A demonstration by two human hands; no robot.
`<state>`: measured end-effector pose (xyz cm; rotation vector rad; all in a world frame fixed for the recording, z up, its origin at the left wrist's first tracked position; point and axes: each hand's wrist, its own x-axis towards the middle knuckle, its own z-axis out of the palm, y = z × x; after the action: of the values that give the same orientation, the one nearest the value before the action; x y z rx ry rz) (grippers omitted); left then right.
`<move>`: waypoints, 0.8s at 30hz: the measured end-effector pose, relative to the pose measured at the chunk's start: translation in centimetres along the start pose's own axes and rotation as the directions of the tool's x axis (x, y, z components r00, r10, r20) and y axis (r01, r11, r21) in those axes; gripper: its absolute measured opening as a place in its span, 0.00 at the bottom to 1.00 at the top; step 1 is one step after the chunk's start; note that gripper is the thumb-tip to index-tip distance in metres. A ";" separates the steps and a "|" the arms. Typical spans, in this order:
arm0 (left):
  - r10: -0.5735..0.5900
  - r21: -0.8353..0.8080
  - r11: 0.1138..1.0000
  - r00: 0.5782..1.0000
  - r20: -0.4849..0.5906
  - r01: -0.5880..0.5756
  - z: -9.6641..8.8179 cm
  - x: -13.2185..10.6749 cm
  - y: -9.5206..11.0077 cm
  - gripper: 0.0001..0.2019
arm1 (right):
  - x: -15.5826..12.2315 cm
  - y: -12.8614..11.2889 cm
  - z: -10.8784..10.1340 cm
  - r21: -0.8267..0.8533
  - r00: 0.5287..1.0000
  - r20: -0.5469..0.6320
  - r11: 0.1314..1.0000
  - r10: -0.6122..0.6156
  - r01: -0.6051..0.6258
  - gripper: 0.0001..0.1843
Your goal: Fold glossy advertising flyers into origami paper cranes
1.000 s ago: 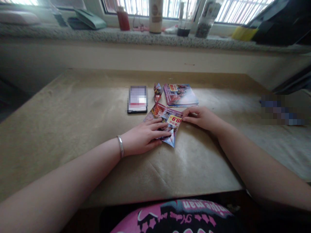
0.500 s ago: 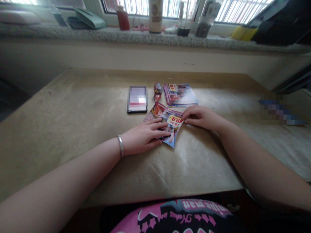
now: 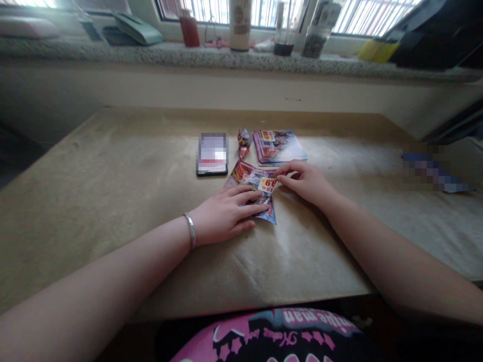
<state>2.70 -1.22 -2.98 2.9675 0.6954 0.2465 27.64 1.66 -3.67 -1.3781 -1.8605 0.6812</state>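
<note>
A colourful printed paper sheet (image 3: 247, 173) with a yellow price patch lies on the table in front of me. My left hand (image 3: 230, 211) rests flat on it, fingers stretched out, a silver bracelet at the wrist. With thumb and fingertips, my right hand (image 3: 298, 180) pinches the sheet's right edge, which curls up a little. Behind the sheet sits a small folded paper piece (image 3: 243, 143) in similar print. To its right is a stack of square printed sheets (image 3: 281, 147), just beyond my right hand.
A phone (image 3: 212, 153) with a blurred screen lies left of the folded piece. On the right of the table (image 3: 113, 201) is a blurred blue printed item (image 3: 433, 171). Bottles, among them a red bottle (image 3: 189, 30), line the stone windowsill (image 3: 151, 53) at the back.
My right hand has moved left with the sheet's right edge, and the sheet has turned slightly. My left hand stays flat on it, its fingers shifted a little.
</note>
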 end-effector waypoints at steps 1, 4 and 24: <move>-0.001 0.003 1.000 1.000 0.002 0.001 0.0 0.0 0.1 0.22 | -0.1 -0.2 0.2 0.007 1.000 -0.022 1.000 0.006 -0.005 0.08; -0.009 0.005 1.000 1.000 0.007 0.009 -0.1 0.0 0.2 0.22 | -0.4 -0.9 0.6 -0.015 0.996 -0.088 1.000 -0.026 0.025 0.08; -0.045 -0.159 0.987 0.998 -0.043 0.037 -0.4 0.2 0.1 0.17 | -2.3 -3.2 1.0 0.109 0.983 -0.182 0.993 -0.031 0.051 0.18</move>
<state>2.84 -1.16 -2.52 2.8023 0.7059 0.3510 25.35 -1.50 -2.38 -1.2813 -1.6779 0.6102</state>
